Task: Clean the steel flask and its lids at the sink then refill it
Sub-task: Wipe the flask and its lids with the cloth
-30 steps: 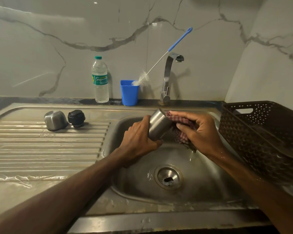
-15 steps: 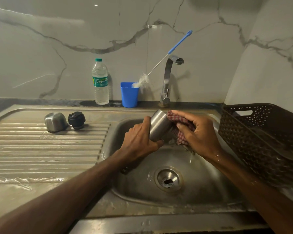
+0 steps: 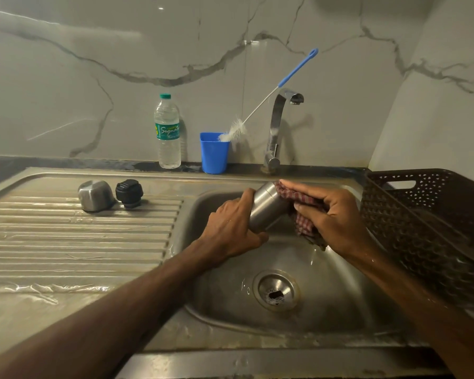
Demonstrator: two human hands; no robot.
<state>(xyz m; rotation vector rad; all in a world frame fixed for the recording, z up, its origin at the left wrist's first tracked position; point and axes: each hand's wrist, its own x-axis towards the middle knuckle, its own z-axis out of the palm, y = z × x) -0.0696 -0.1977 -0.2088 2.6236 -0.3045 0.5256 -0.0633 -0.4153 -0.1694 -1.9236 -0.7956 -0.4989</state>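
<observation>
Head view showed the left hand (image 3: pixel 231 228) wrapped around the steel flask (image 3: pixel 268 207), held tilted above the sink (image 3: pixel 340 296). The right hand (image 3: pixel 331 217) pinched a checked cloth (image 3: pixel 303 212) against its upper end. Steel lid (image 3: pixel 95 195) and black lid (image 3: pixel 129 192) sat side by side on the drainboard (image 3: pixel 80 242).

Flask (image 3: pixel 268 212) above sink (image 3: pixel 340 302), basket (image 3: pixel 422 214) right

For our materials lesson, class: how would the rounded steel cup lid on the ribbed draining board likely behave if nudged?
The rounded steel cup lid would probably skid, since the ribbed steel draining board under it glistens wet. Its curved sides suggest it may rock or roll. Being metal, probably rigid.
</observation>
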